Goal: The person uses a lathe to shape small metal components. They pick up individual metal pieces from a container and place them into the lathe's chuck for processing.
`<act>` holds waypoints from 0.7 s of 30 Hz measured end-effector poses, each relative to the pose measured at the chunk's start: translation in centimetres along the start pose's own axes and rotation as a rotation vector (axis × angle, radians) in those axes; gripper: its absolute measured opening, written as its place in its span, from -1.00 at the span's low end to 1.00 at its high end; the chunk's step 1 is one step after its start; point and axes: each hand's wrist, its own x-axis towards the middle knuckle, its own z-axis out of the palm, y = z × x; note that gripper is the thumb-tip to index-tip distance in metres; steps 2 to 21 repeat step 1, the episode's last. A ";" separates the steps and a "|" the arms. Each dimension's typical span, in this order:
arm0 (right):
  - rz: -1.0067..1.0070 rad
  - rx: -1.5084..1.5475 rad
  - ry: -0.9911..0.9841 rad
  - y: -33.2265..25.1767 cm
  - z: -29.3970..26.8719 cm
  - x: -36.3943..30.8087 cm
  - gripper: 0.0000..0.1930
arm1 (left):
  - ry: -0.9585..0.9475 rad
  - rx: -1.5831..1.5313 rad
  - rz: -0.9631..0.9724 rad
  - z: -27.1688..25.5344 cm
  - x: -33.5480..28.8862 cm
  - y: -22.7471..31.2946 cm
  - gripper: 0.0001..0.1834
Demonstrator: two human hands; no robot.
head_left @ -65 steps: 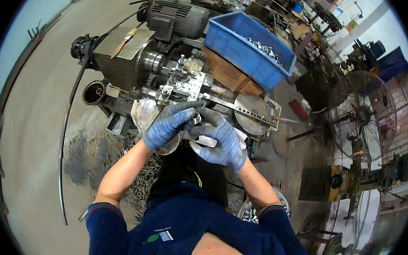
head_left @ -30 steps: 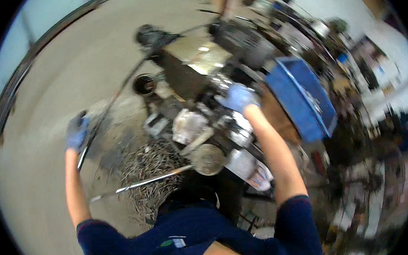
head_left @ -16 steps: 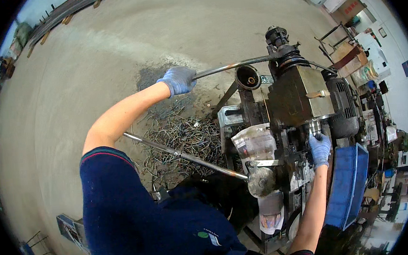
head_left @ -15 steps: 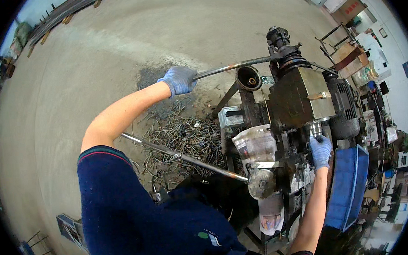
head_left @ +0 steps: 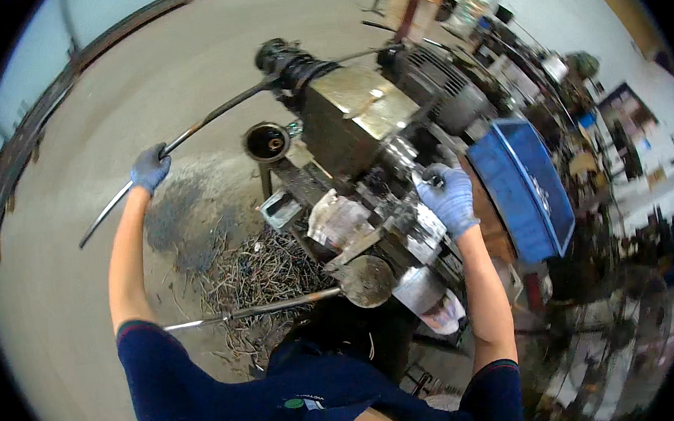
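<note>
My left hand [head_left: 151, 168], in a blue-grey glove, is closed round a long metal lever bar [head_left: 219, 112] that runs up to the dark ringed end of a lathe-like machine [head_left: 360, 105]. The bar's bare end sticks out beyond my fist. My right hand [head_left: 448, 200], gloved the same way, is closed just in front of the machine's shiny spindle nose [head_left: 399, 156]. Its fingers are pinched on a small dark piece, too blurred to name. Below it are greasy slide parts and a second long bar [head_left: 281, 305] ending at a round metal disc [head_left: 367, 281].
A blue plastic bin [head_left: 517, 188] stands right of the machine, by the motor [head_left: 437, 81]. Curly metal shavings [head_left: 256, 281] heap on the floor at left. A round metal cup [head_left: 266, 142] and printed paper sheets [head_left: 337, 220] sit on the machine's near side.
My left hand has swung the lever bar outward and toward me. My right hand has drawn back slightly from the spindle, fingers pinched. The view has turned, tilting the machine.
</note>
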 end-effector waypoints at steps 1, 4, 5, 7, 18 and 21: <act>0.000 -0.256 -0.107 0.9 -2.3 -1.2 -0.59 | 0.142 -0.165 0.109 2.5 0.2 0.0 -0.46; 0.000 -0.256 -0.107 0.9 -2.3 -1.2 -0.59 | 0.142 -0.165 0.109 2.5 0.2 0.0 -0.46; 0.000 -0.256 -0.107 0.9 -2.3 -1.2 -0.59 | 0.142 -0.165 0.109 2.5 0.2 0.0 -0.46; 0.000 -0.256 -0.107 0.9 -2.3 -1.2 -0.59 | 0.142 -0.165 0.109 2.5 0.2 0.0 -0.46; 0.000 -0.256 -0.107 0.9 -2.3 -1.2 -0.59 | 0.142 -0.165 0.109 2.5 0.2 0.0 -0.46; 0.000 -0.256 -0.107 0.9 -2.3 -1.2 -0.59 | 0.142 -0.165 0.109 2.5 0.2 0.0 -0.46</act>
